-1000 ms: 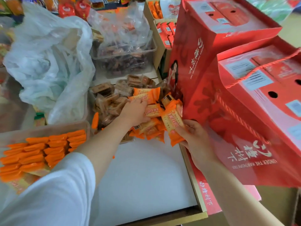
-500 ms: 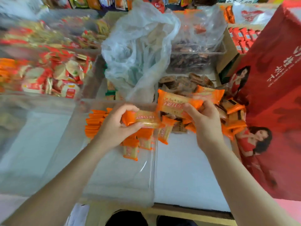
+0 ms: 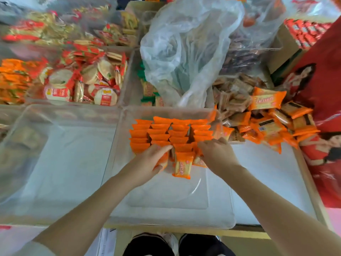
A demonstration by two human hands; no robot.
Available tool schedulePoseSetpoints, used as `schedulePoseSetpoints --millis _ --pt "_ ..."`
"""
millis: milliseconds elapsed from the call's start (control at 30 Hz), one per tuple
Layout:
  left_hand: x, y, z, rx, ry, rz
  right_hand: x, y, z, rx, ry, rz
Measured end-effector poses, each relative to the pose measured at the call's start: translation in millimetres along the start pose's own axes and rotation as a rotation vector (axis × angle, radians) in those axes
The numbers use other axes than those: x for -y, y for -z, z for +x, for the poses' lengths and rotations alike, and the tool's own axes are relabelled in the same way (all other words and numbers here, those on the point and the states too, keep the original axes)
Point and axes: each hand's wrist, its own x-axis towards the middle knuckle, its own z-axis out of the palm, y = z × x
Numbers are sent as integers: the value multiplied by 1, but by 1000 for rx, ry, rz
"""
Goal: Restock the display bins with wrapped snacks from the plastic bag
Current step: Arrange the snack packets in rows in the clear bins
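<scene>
A clear plastic bin (image 3: 166, 217) in front of me holds upright rows of orange wrapped snacks (image 3: 169, 133) along its far side. My left hand (image 3: 153, 159) grips an orange snack pack (image 3: 163, 160) at the front of the rows. My right hand (image 3: 215, 154) holds more orange packs (image 3: 200, 160) beside it, fingers curled over them. One orange pack (image 3: 182, 166) stands between both hands. A loose pile of orange and brown snacks (image 3: 263, 119) lies to the right. The crumpled clear plastic bag (image 3: 186, 48) sits behind the bin.
An empty clear bin (image 3: 55, 163) stands to the left. Bins of round red-and-white crackers (image 3: 83, 82) and orange packs (image 3: 13, 80) fill the back left. Red gift bags (image 3: 323, 100) stand at the right edge. A box of red bars (image 3: 304, 32) sits back right.
Both hands have come down from the loose pile into the bin, carrying orange packs to the front of the rows. The view has shifted left and down.
</scene>
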Motion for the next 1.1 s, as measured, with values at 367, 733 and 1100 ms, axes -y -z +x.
schedulePoseSetpoints --millis 367,733,1100 --pt "22 -18 26 -70 -239 557 22 -29 2 -129 -121 -116" --pt "-7 -8 38 -216 -264 268 -83 -18 14 -179 -309 508" --pt "-94 -5 74 -347 -262 -7 -122 -62 33 37 370 -455"
